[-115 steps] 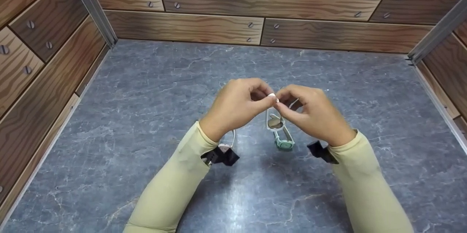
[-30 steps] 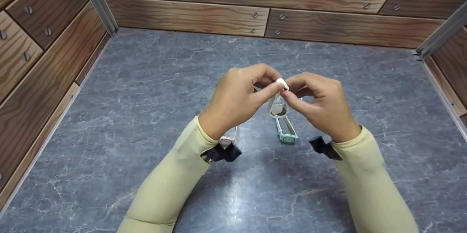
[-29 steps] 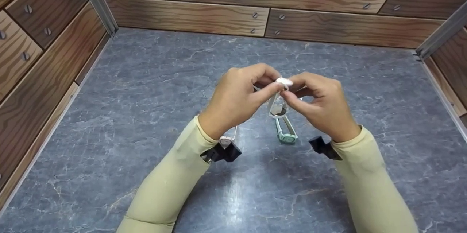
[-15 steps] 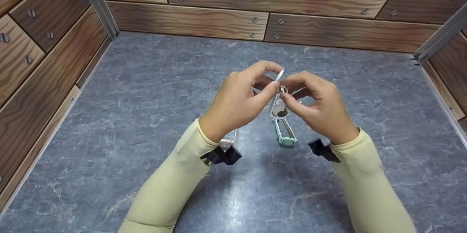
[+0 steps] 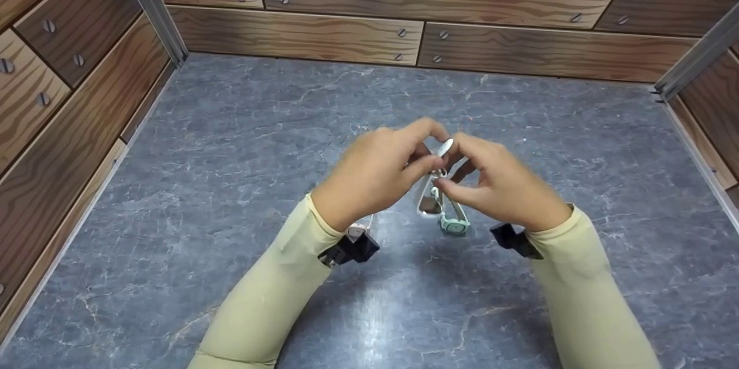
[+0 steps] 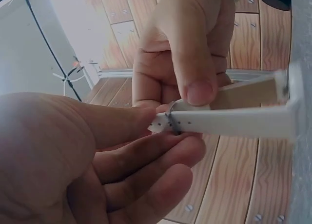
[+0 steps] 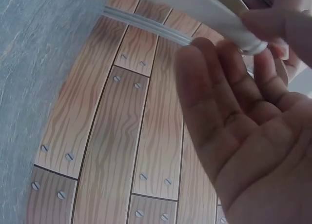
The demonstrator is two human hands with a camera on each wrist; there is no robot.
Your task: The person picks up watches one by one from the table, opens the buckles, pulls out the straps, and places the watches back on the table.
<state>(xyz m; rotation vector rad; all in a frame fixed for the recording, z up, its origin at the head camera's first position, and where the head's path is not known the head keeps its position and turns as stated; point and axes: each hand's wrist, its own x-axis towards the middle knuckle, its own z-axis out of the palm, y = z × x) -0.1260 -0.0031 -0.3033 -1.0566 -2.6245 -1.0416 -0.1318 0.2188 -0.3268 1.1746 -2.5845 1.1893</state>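
Above the table, both hands hold a white wristwatch (image 5: 430,205) by its strap, its case hanging below the fingers. My left hand (image 5: 375,175) pinches the strap's end between thumb and fingers. The thumb and index finger of my right hand (image 5: 499,184) pinch the strap beside a metal buckle (image 6: 171,117). In the left wrist view, the holed white strap (image 6: 243,121) passes through that buckle. Fingers cover part of the strap in the right wrist view. A mint-green watch (image 5: 455,226) lies just beyond the hanging case.
A pale pink watch (image 5: 357,230) lies partly hidden behind the left wrist's black camera mount (image 5: 361,246). Another black mount (image 5: 514,241) sits at the right wrist. Wood-patterned walls (image 5: 340,37) enclose the grey marbled table (image 5: 277,120) at the back and sides.
Both hands have lowered slightly since half a second ago, and the watch case has swung down and left. The strap end, flat a second ago, now stands tilted up between the fingertips.
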